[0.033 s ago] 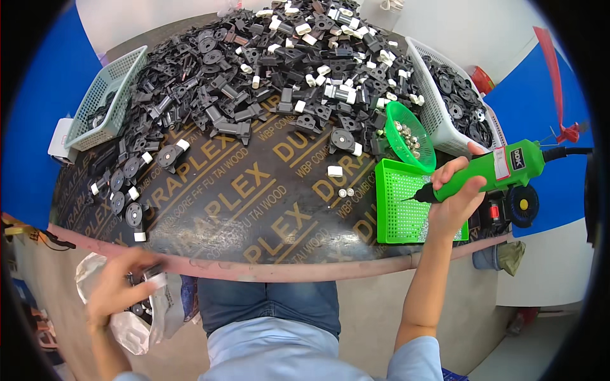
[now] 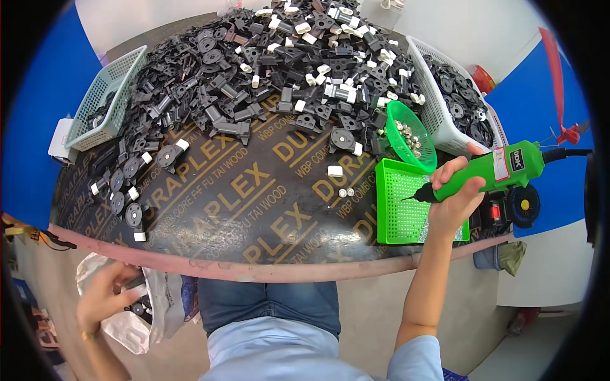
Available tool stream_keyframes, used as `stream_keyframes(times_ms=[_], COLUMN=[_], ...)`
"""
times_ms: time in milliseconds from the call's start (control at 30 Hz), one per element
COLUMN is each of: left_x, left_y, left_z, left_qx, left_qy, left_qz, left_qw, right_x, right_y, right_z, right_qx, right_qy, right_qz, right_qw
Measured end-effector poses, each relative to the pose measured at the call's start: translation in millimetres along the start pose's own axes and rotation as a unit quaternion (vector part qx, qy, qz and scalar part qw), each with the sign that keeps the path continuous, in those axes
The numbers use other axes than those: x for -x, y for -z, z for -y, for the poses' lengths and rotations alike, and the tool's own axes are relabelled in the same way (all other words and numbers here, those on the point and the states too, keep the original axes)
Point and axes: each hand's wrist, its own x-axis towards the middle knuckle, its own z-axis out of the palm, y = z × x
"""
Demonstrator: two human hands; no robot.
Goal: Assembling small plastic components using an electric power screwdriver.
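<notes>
My right hand [image 2: 460, 200] is wrapped round a green electric screwdriver [image 2: 489, 173], whose black nose and thin bit point left above a green perforated tray [image 2: 383, 219] holding small silvery pieces. Low on the left, past the table edge, my left hand [image 2: 101, 301] hovers over the mouth of a white bag [image 2: 130, 333] with black parts inside. Motion smears its fingers; thumb and fingers look apart, with something dark near them, and whether they grip it is unclear. Several black round-bodied parts with white ends [image 2: 134, 216] lie at the table's left.
A big heap of black plastic parts [image 2: 254, 70] with white pieces covers the table's back. A green round basket [image 2: 403, 149] holds small metal pieces. Pale baskets stand left [image 2: 105, 95] and right [image 2: 438, 108]. A white piece [image 2: 335, 171] and small round pieces [image 2: 343, 192] lie mid-table.
My left hand has shifted slightly left and down over the bag, and the dark part at its fingertips no longer sticks out to the right. My right hand and screwdriver stay put.
</notes>
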Motion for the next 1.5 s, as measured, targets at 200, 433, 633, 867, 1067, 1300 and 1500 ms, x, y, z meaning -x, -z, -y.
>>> stream_keyframes(times_ms=[200,433,633,867,1067,1300,1500], left_x=[126,98,18,-164,-255,-204,-186], left_y=[55,40,21,-113,-176,-130,-119], left_z=[170,202,-8,-130,-171,-121,-90], left_qx=[-0.126,-0.402,-0.233,-0.236,-0.254,-0.271,-0.113], left_qy=[0.269,0.052,0.009,-0.443,-0.485,-0.431,-0.460], left_qz=[-0.141,-0.247,-0.313,-0.064,-0.154,-0.139,-0.121], left_qw=[0.944,0.880,0.921,0.862,0.822,0.849,0.872], right_x=[5,6,6,8,7,-5,19], right_y=[-8,-5,-13,-8,-16,-51,-133], right_z=[-9,-16,-16,-16,-4,32,26], right_qx=[-0.044,-0.042,-0.038,-0.015,0.012,-0.100,-0.213], right_qy=[-0.028,-0.017,-0.018,-0.017,-0.015,-0.008,-0.072], right_qz=[0.027,0.055,0.065,0.047,0.034,0.003,0.126], right_qw=[0.998,0.997,0.997,0.999,0.999,0.995,0.966])
